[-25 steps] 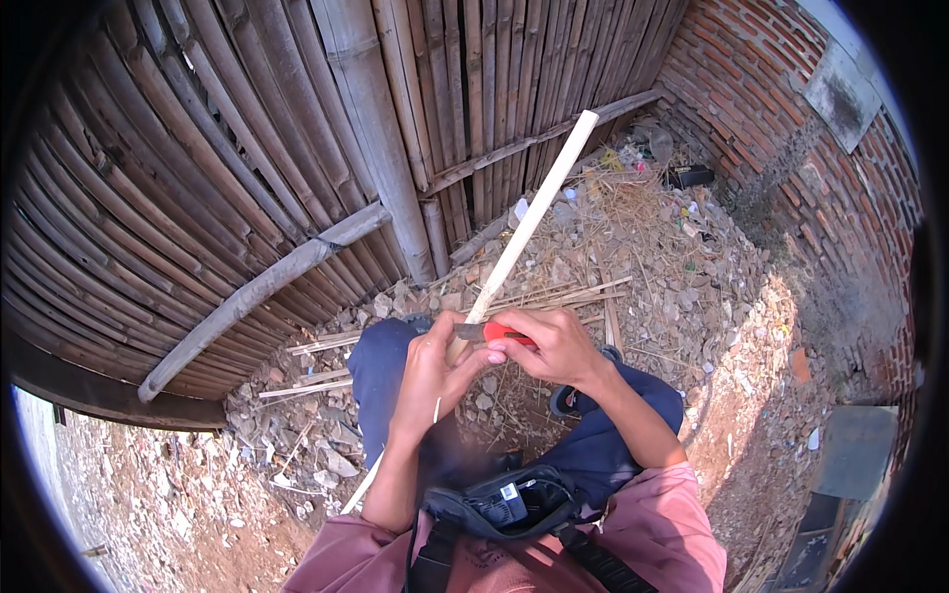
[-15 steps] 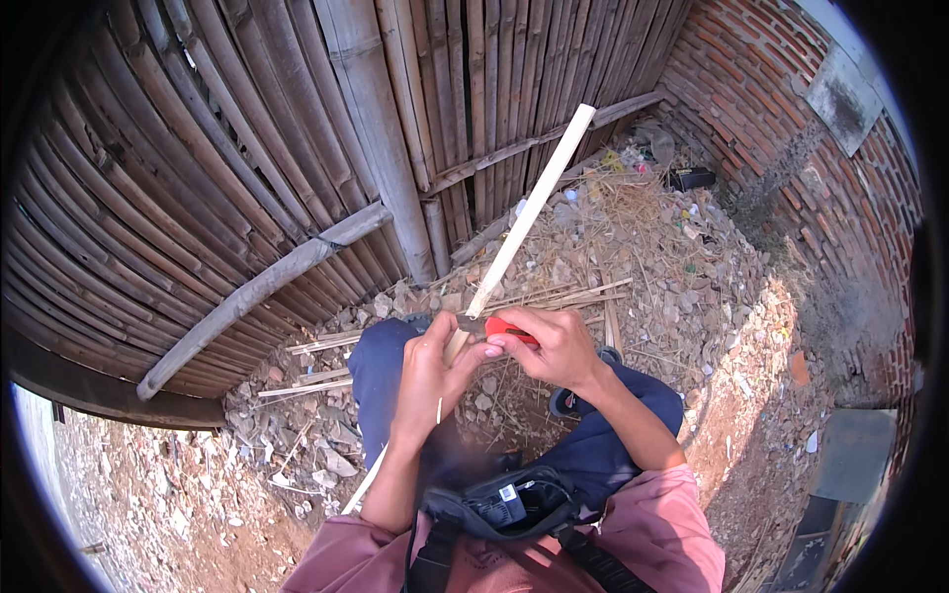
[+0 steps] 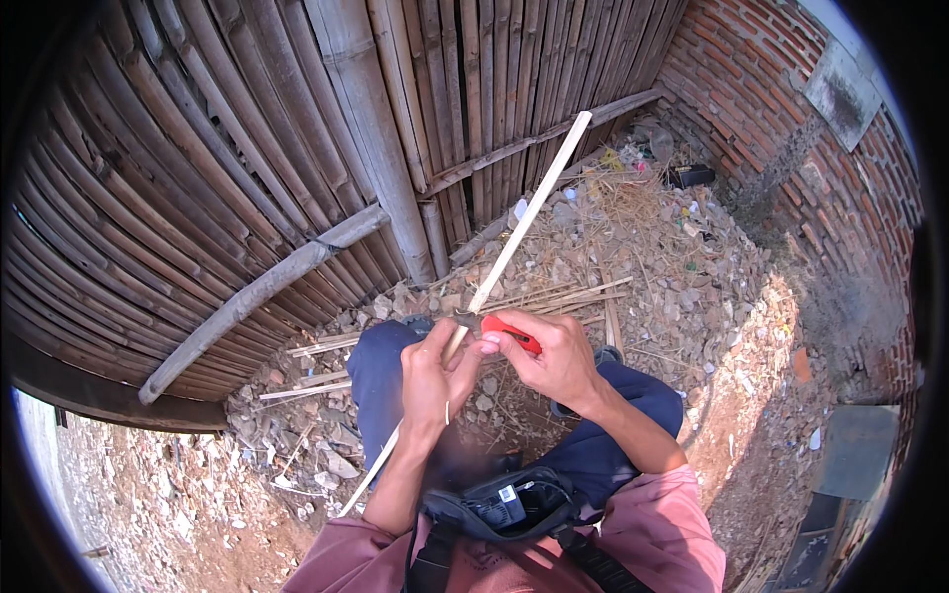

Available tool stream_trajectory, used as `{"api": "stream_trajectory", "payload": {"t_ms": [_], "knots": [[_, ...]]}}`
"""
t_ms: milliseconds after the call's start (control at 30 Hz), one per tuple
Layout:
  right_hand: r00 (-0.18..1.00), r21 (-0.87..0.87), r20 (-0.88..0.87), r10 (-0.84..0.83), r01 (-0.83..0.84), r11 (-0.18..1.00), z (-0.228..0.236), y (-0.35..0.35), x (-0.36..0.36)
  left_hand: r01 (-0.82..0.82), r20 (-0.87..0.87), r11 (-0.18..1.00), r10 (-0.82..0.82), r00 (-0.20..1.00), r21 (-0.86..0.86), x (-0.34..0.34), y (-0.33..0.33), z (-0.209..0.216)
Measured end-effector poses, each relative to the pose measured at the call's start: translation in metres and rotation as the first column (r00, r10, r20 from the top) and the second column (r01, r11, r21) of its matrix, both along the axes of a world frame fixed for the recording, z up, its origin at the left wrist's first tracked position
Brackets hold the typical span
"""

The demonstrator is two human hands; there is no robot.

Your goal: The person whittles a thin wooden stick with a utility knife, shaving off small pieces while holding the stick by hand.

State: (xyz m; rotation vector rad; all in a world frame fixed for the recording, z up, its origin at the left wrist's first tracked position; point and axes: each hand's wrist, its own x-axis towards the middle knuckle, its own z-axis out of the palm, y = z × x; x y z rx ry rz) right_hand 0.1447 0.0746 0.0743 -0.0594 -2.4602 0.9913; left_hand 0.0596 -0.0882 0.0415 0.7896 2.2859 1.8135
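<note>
A long, pale bamboo strip (image 3: pixel 529 217) slants up and away from my hands, its lower part running down past my left forearm. My left hand (image 3: pixel 431 374) is closed round the strip. In my right hand (image 3: pixel 556 358) is a red-handled utility knife (image 3: pixel 514 334), gripped with the fingers wrapped round it. Its blade lies against the strip just beyond my left thumb and fingers. The two hands are close together above my lap, the thumbs nearly meeting.
Several split bamboo sticks (image 3: pixel 563 296) lie on the rubble ground (image 3: pixel 682 316) ahead of my knees. A bamboo wall (image 3: pixel 247 148) rises ahead and left, a brick wall (image 3: pixel 761 109) to the right. An open black waist bag (image 3: pixel 504 504) rests at my lap.
The strip has turned slightly, showing a narrower face, and its far tip is a little lower. My right hand with the knife has shifted only slightly.
</note>
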Motion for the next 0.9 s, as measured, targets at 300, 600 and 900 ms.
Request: {"api": "stream_trajectory", "payload": {"t_ms": [300,600,900], "knots": [[0.997,-0.05,-0.026,-0.071,0.07,0.996,-0.002,-0.003,0.002,-0.045,-0.02,0.996,0.044,0.999,-0.077,0.0,0.005,0.006],[0.993,-0.125,-0.085,-0.08,0.069,0.99,-0.005,0.012,-0.003,0.012,-0.036,0.998,-0.014,0.999,-0.068,-0.002,0.002,0.013],[0.998,-0.048,0.039,0.044,-0.042,0.998,-0.006,0.015,-0.001,0.137,0.05,0.99,-0.138,0.989,0.013,-0.011,-0.006,0.003]]}}
